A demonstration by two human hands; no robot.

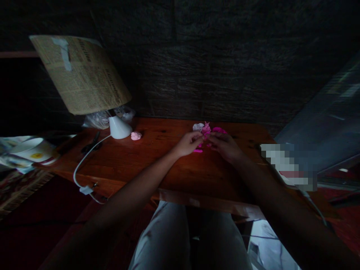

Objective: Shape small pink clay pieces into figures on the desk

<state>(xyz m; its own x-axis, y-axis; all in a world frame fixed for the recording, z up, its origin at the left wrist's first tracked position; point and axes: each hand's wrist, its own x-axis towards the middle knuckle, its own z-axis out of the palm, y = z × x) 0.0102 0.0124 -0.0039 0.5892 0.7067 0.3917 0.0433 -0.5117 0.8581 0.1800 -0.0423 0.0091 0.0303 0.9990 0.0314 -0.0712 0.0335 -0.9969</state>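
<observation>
The left hand (189, 143) and right hand (225, 145) meet over the table, fingertips nearly together. The left is partly curled, thumb and fingers drawn close; the right is bent inward the same way. Both sets of fingertips are at a small bright-magenta soft lump (206, 135), which sits between them; the dimness hides whether either hand truly grips it.

Clockwise around that lump, a ruffled pink piece (206, 126) stands at twelve o'clock, a flat, rounded magenta piece (219, 130) lies at one, just beyond the right fingers, a thin magenta strip (197, 150) lies at seven, and a crumpled whitish piece (198, 127) lies at eleven.

All rest on a reddish-brown wooden table (168, 168). Well apart at nine o'clock is a pale pink, rounded lump (136, 135), just beside the white conical base (119, 128) of a lamp with a tilted newspaper-print shade (84, 75). A clear crinkled plastic bag (97, 120) lies behind the base, and a white cord (77, 168) loops over the table's near edge.

Farther out, between eight and nine, is a white tub with a yellow spot (33, 149). A pixelated pale object (287, 167) lies toward four, light trousers (165, 232) show at six, and a dark block wall (182, 75) rises at twelve.
</observation>
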